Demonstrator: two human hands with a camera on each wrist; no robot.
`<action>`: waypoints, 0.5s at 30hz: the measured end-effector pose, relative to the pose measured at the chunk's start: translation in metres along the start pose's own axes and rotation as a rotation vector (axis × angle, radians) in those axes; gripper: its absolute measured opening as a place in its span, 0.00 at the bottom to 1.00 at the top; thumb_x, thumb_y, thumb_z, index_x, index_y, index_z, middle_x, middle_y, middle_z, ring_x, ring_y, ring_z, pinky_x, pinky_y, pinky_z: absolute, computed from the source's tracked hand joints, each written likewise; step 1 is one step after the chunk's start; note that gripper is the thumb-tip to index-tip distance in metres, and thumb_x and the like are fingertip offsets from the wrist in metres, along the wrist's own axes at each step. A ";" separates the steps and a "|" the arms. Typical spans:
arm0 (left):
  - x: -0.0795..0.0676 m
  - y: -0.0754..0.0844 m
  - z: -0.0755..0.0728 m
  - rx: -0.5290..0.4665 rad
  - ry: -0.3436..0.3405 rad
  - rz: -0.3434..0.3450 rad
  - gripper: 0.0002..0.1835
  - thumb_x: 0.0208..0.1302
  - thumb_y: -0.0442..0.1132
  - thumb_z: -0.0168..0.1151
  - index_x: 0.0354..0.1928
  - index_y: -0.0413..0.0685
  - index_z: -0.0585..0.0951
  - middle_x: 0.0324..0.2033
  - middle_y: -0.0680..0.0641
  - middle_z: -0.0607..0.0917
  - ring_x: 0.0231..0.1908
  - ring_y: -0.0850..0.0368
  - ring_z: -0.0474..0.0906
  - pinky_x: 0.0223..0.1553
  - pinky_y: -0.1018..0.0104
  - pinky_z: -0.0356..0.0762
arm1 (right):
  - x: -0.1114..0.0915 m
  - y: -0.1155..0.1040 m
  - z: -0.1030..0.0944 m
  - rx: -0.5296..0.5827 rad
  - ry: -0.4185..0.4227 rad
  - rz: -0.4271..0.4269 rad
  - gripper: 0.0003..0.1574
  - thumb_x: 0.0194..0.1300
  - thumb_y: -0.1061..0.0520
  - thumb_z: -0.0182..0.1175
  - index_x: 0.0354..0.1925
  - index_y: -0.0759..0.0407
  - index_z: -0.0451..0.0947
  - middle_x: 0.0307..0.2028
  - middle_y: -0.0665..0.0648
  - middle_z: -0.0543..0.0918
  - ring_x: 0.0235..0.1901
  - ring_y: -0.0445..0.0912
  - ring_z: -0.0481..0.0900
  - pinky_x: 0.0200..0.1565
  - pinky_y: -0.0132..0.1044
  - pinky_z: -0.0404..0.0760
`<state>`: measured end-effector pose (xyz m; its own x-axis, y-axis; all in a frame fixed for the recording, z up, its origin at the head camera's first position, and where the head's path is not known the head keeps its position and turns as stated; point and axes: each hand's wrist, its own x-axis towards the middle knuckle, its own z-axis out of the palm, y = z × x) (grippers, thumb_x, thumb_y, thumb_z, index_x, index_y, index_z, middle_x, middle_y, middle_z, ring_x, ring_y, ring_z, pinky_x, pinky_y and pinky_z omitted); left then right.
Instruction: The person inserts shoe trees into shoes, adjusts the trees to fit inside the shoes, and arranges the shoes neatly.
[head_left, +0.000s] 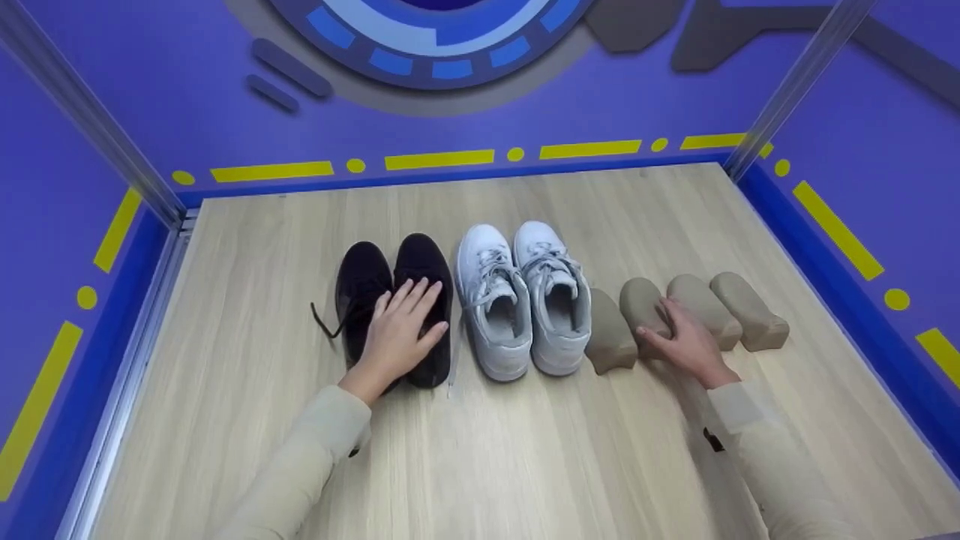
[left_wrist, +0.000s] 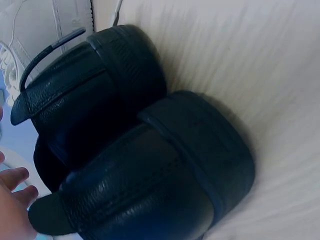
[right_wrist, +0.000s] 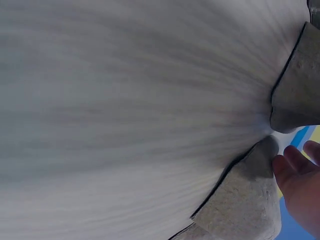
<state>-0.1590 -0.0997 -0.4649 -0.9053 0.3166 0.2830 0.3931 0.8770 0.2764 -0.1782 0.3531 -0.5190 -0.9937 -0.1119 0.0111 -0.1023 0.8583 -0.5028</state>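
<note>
A pair of black lace-up shoes (head_left: pixel 424 259) stands on the table, toes away from me. My left hand (head_left: pixel 394 334) lies over them with its fingers extended; in the left wrist view both black heels (left_wrist: pixel 200 155) show close up. Several tan moulded shoe forms (head_left: pixel 641 300) sit in a row on the right. My right hand (head_left: pixel 686 341) is over the middle of that row, thumb apart from the fingers. In the right wrist view its loose fingers are beside the end of one form (right_wrist: pixel 245 195).
A pair of white lace-up sneakers (head_left: pixel 495 330) stands between the black shoes and the tan forms. A loose black lace (head_left: pixel 325 322) sticks out left of the black pair. Blue-purple panels (head_left: pixel 465 135) wall the wooden table (head_left: pixel 517 450) at the back and both sides.
</note>
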 end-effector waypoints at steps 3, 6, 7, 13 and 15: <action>0.001 0.003 0.002 -0.006 0.002 0.005 0.30 0.60 0.53 0.50 0.63 0.55 0.62 0.62 0.47 0.66 0.63 0.49 0.59 0.60 0.46 0.53 | -0.001 0.000 0.003 0.033 -0.016 0.015 0.50 0.55 0.37 0.54 0.63 0.67 0.53 0.63 0.70 0.58 0.63 0.63 0.53 0.60 0.55 0.54; 0.001 0.006 0.003 -0.010 0.009 0.011 0.29 0.60 0.53 0.50 0.63 0.55 0.62 0.62 0.47 0.66 0.63 0.49 0.59 0.60 0.46 0.54 | -0.001 0.000 0.006 0.059 -0.029 0.035 0.50 0.55 0.37 0.54 0.64 0.66 0.52 0.63 0.69 0.58 0.63 0.62 0.54 0.60 0.55 0.55; 0.001 0.006 0.004 -0.013 0.011 0.013 0.29 0.60 0.52 0.50 0.63 0.55 0.62 0.61 0.47 0.66 0.63 0.49 0.59 0.60 0.46 0.54 | -0.001 0.000 0.007 0.064 -0.029 0.041 0.50 0.55 0.37 0.54 0.64 0.65 0.52 0.63 0.68 0.58 0.63 0.62 0.54 0.59 0.55 0.55; 0.000 0.008 0.008 -0.030 0.007 0.009 0.29 0.59 0.51 0.51 0.63 0.54 0.63 0.61 0.47 0.66 0.63 0.49 0.59 0.60 0.47 0.53 | -0.002 0.001 0.009 0.087 -0.028 0.060 0.48 0.56 0.37 0.53 0.64 0.62 0.52 0.63 0.68 0.57 0.62 0.63 0.55 0.58 0.57 0.56; 0.000 0.009 0.010 -0.034 0.007 0.008 0.29 0.59 0.51 0.52 0.63 0.54 0.63 0.61 0.47 0.66 0.62 0.49 0.59 0.60 0.47 0.53 | -0.002 0.001 0.009 0.093 -0.031 0.065 0.48 0.56 0.36 0.53 0.64 0.62 0.52 0.64 0.68 0.56 0.62 0.63 0.55 0.58 0.57 0.56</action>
<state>-0.1567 -0.0889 -0.4716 -0.9013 0.3206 0.2915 0.4052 0.8617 0.3053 -0.1755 0.3496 -0.5275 -0.9960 -0.0738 -0.0500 -0.0313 0.8145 -0.5794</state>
